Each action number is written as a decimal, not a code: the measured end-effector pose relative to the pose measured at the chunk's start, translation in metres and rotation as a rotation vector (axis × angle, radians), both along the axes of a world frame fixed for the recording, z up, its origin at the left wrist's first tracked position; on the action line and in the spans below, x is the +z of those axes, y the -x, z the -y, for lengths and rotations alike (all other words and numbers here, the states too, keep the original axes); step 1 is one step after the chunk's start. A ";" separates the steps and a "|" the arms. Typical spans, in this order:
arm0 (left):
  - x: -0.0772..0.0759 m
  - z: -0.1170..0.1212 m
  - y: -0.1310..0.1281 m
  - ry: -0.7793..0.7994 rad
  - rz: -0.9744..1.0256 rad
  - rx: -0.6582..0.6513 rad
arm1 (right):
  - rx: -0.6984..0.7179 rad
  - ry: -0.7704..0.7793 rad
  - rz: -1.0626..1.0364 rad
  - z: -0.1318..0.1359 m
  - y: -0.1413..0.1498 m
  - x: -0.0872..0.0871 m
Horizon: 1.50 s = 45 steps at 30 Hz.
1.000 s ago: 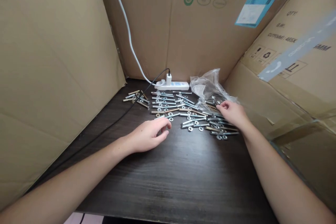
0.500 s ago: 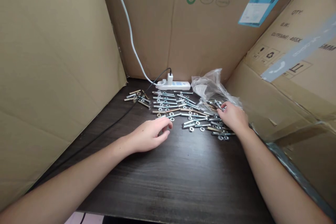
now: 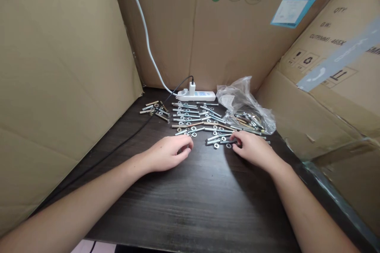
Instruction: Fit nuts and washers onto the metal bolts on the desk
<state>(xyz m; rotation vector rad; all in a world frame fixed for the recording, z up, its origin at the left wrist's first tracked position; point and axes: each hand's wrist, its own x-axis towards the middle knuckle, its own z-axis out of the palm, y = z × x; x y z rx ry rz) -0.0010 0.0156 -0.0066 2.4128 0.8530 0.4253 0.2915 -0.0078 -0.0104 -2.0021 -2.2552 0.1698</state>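
Observation:
My left hand (image 3: 169,152) rests on the dark table just in front of the bolt rows, fingers loosely curled and thumb apart, with nothing seen in it. My right hand (image 3: 255,150) is at the front right of the rows, its fingertips drawn together low over the bolts; what they hold, if anything, is hidden. Silver bolts (image 3: 187,119) lie in rows with washers and nuts beside them. A longer brass-coloured bolt (image 3: 187,125) lies among them. A loose washer (image 3: 216,146) sits left of my right hand. The hand hides some hardware beneath it.
A clear plastic bag (image 3: 237,95) with more hardware lies behind my right hand. A white power strip (image 3: 204,96) stands at the back. A smaller bolt pile (image 3: 152,107) lies left, crossed by a black cable (image 3: 118,146). Cardboard boxes (image 3: 166,27) wall three sides.
My right hand has moved from the plastic bag toward me and left, to the front of the bolt rows. My left hand has stayed nearly still.

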 end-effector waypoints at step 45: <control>0.004 0.001 -0.069 -0.153 -0.244 0.182 | 0.212 -0.229 -0.296 -0.003 0.003 -0.006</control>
